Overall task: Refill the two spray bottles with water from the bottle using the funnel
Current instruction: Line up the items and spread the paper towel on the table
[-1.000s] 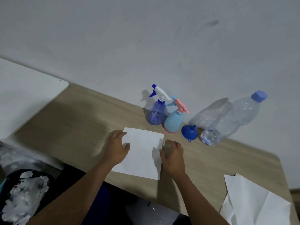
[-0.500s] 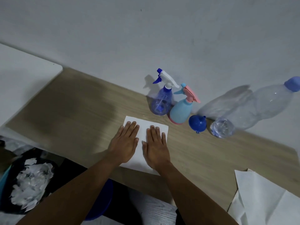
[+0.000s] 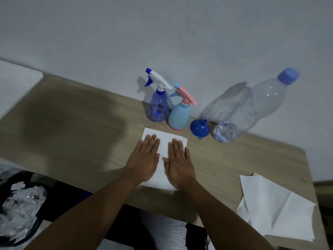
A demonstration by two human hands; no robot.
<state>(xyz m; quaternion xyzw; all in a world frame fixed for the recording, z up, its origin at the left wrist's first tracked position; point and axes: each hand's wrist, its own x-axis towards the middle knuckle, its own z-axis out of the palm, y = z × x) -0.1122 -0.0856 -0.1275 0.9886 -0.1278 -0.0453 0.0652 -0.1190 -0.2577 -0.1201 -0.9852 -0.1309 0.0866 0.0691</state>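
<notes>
Against the wall stand a clear blue spray bottle (image 3: 158, 107) with a white and blue trigger, and a light blue spray bottle (image 3: 179, 116) with a pink trigger, side by side. To their right a blue funnel (image 3: 199, 128) sits upside down on the wooden table (image 3: 75, 127). A large clear water bottle (image 3: 255, 107) with a blue cap stands right of the funnel. My left hand (image 3: 144, 159) and my right hand (image 3: 179, 163) lie flat, fingers straight, on a white sheet of paper (image 3: 163, 141) in front of the bottles.
Crumpled white paper towels (image 3: 275, 210) lie at the table's right front corner. A dark bin of torn white paper (image 3: 19, 210) sits on the floor at the lower left. A white surface (image 3: 16, 82) adjoins the table on the left.
Both hands went from curled at the sheet's edges to flat on top of it, side by side. The view has shifted a little.
</notes>
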